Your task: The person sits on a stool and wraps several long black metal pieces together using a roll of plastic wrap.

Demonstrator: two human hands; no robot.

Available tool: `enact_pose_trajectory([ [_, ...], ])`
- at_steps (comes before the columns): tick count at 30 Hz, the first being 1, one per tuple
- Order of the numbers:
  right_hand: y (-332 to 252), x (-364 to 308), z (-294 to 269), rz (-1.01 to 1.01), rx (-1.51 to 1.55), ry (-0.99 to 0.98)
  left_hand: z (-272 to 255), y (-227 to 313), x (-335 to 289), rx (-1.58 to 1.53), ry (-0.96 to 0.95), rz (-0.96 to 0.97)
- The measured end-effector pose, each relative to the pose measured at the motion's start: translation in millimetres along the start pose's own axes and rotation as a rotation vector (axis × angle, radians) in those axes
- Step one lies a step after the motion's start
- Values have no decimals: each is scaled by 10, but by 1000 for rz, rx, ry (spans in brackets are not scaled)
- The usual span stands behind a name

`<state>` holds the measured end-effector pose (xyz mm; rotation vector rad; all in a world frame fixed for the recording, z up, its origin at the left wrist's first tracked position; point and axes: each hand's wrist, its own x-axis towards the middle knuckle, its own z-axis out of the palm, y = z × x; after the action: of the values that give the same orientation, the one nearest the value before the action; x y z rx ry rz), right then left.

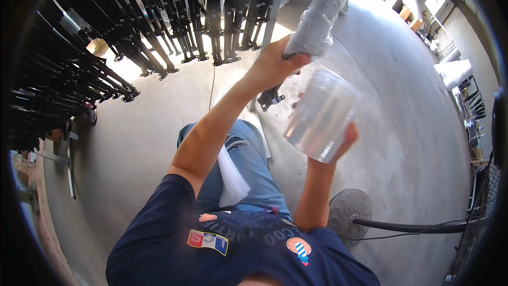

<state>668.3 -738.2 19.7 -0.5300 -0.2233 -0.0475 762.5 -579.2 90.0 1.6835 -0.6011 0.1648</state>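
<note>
My left hand [276, 64] is closed around the near end of a long wrapped bar [317, 26], which runs up and away to the top edge. Clear film and what looks like bubble wrap cover the bar. A black metal end piece [271, 98] pokes out just below that hand. To the right, my right hand [346, 140] grips a roll of clear stretch film [324, 116], blurred by motion. A thin stretch of film seems to run from the roll to the wrapped bar. Some of the right fingers are hidden behind the roll.
Many black metal frames [217, 26] stand packed along the far left. A white foam strip [233, 180] hangs over my jeans. On the floor at right sits a round ornate base [350, 213] with a black pole [413, 226]. White rolls [454, 73] and clutter line the right wall.
</note>
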Motion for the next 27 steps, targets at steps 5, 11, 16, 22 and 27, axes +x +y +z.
enact_pose_trajectory([
  [5, -625, 128, -24, -240, 512, -620, -340, -222, -24, -128, -35, -23],
  [11, -339, 139, -46, -313, 44, -252, -392, -439, 70, -181, -34, 24],
  [16, -20, 360, -49, -347, -80, 50, -425, -526, 141, -252, 12, -63],
  [22, 183, 434, -57, -286, 4, 79, -495, -975, -3, -173, -20, 6],
  [27, 228, 441, -114, -256, -44, 8, -210, -1236, 76, -341, -44, 8],
])
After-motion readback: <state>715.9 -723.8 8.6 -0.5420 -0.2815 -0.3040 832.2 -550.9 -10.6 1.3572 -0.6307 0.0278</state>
